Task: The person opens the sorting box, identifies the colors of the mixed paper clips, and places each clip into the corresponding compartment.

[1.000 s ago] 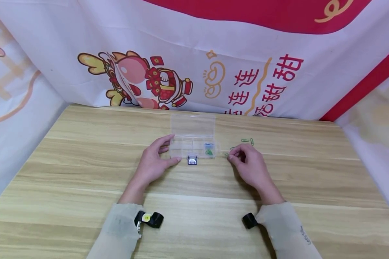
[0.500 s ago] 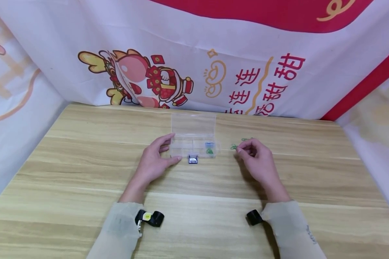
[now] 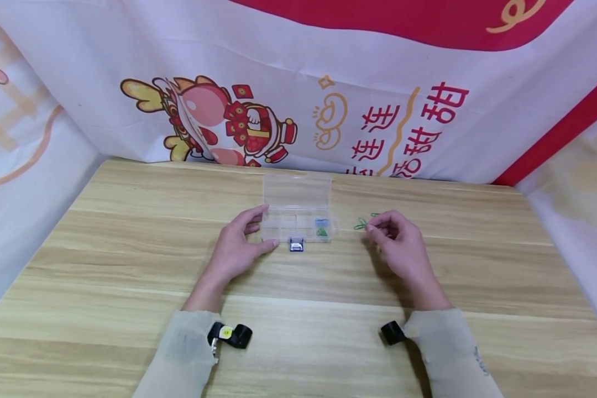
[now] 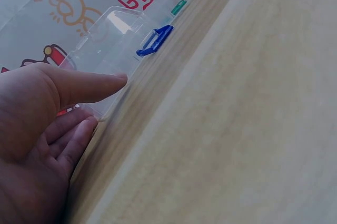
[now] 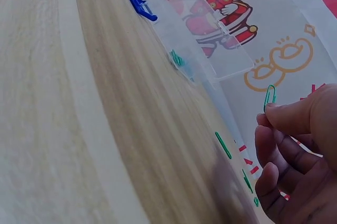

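Note:
My left hand (image 3: 234, 249) holds the left end of a clear plastic compartment box (image 3: 288, 224), its thumb at the front edge and fingers round the side. The box's clear lid (image 3: 297, 191) stands raised at the back. A blue latch (image 3: 296, 244) sticks out at the front. Green paper clips (image 3: 321, 232) lie in the front right compartment, with something blue (image 3: 321, 221) behind them. To the right of the box, my right hand (image 3: 400, 243) pinches a green paper clip (image 5: 269, 96) between thumb and forefinger, above the table.
Several loose green paper clips lie on the wooden table (image 3: 298, 342) by my right hand, one paper clip (image 5: 223, 145) nearest the box. Behind the table's far edge hangs a printed white and red cloth (image 3: 258, 50).
My right hand has moved right and slightly back, away from the box, and now has a green paper clip raised in its fingertips. The left hand and box stay put.

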The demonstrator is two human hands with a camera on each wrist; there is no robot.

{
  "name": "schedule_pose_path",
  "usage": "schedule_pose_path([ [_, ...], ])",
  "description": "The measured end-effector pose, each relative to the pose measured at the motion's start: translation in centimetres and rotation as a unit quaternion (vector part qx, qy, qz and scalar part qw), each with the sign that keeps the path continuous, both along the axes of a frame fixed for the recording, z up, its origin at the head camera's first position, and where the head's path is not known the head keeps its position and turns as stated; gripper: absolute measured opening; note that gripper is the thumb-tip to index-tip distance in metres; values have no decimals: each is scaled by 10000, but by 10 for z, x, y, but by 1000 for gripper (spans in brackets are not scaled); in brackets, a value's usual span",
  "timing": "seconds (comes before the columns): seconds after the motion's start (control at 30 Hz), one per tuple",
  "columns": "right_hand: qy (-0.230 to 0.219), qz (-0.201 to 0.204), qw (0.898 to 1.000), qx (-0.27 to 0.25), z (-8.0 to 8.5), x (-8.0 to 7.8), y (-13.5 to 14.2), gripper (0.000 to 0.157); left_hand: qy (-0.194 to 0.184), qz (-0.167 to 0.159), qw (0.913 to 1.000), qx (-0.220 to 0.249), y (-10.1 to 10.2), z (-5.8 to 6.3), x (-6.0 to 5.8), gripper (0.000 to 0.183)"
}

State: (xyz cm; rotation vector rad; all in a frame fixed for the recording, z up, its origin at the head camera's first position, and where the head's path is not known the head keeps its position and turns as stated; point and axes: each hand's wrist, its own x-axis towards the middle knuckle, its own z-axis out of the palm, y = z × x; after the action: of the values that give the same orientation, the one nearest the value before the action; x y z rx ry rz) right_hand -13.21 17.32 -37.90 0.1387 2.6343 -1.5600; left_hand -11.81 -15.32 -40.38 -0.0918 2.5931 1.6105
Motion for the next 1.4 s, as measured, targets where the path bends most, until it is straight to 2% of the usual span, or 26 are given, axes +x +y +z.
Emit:
schedule_pose_path([
  [0.23,40,76,10000,-15,-1,1,-5,18,14,-2,10000,-1,1,1,1,79],
  [0.77,224,537,9983,-51,-6,-2,-36,13,33,-17,10000,0,1,2,1,78],
  [1.13,92,633,9979,65,-7,-2,-48,12,-73,-43,10000,34,1,2,0,79],
  [1.4,66,561,9983,124,-7,-3,-50,12,-87,-27,10000,0,1,3,1,79],
])
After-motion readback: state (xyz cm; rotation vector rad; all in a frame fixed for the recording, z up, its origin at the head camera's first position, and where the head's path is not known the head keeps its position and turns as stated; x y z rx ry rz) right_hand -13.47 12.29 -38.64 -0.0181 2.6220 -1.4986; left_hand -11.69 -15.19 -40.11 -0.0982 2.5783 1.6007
